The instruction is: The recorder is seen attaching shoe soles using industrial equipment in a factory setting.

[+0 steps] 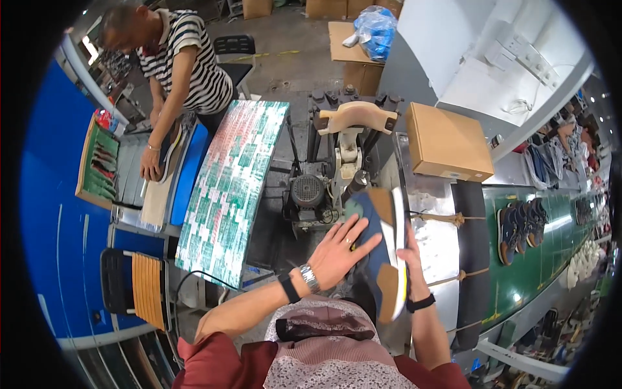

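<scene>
A shoe (381, 258) with a navy upper, brown suede-like patches and a white sole stands on end in front of my body, held between both hands. My left hand (338, 251) lies against the upper on its left side, fingers bent across it and a ring on one of them. On the other side, my right hand (413, 260) grips the shoe along the sole; some of its fingers are hidden behind it. Just beyond the shoe stands a machine with a curved tan pad (356, 119) and a round dark motor (307, 192).
A patterned green and white table (227, 188) is at left; past it, a person (178, 71) handles another dark shoe (170, 148). At right are a cardboard box (448, 141), a metal ledge with a dark roped roll (471, 253), and a green surface (538, 266) bearing several shoes (520, 223).
</scene>
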`<act>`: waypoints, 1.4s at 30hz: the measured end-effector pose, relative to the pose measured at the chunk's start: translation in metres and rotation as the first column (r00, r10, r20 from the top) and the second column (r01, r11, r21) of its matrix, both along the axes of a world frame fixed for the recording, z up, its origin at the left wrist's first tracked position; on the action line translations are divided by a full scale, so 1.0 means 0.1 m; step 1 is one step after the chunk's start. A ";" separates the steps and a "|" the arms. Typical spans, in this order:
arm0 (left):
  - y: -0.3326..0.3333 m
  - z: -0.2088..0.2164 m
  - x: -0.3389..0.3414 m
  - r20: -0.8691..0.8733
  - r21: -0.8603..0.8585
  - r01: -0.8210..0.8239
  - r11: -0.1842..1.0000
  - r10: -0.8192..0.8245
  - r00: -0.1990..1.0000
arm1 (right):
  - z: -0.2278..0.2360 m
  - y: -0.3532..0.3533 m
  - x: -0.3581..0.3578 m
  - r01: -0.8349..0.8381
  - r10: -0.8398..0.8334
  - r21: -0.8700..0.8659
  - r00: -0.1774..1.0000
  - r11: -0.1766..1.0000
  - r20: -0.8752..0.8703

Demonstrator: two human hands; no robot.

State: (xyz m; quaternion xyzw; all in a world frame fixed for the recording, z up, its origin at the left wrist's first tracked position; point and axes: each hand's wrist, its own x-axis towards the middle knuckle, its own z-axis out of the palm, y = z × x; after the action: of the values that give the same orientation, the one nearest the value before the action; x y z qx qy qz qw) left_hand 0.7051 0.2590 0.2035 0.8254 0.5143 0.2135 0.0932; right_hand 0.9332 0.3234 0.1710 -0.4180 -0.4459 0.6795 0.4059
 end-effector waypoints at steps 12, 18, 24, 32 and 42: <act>0.80 -0.51 0.17 0.592 -0.102 -0.270 0.957 0.276 0.757 | 0.69 0.84 -0.61 -0.369 -0.378 0.690 0.630 0.623 0.678; 0.88 -0.65 0.18 0.644 -0.087 -0.317 0.945 0.296 0.706 | 0.96 0.91 -0.98 -0.543 -0.336 0.575 0.480 0.612 0.811; 0.70 -0.90 0.18 0.700 -0.182 -0.243 0.953 0.299 0.648 | 0.75 0.70 -0.87 -0.502 -0.426 0.662 0.511 0.557 0.746; 0.40 -1.46 0.38 0.562 -0.768 0.385 0.512 0.827 0.022 | 0.73 0.59 -0.77 -0.458 -0.385 0.658 0.556 0.598 0.737; 0.63 -0.86 0.76 0.527 -0.450 0.607 0.655 0.744 -0.411 | 0.60 0.34 -0.81 -0.317 -0.422 0.737 0.656 0.597 0.625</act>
State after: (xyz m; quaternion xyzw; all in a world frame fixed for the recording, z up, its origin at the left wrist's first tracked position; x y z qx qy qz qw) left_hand 0.7815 0.3215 0.1173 0.0340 0.2726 0.5669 0.7766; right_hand 0.8520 0.3572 0.2309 -0.4451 -0.8113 0.1526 0.3469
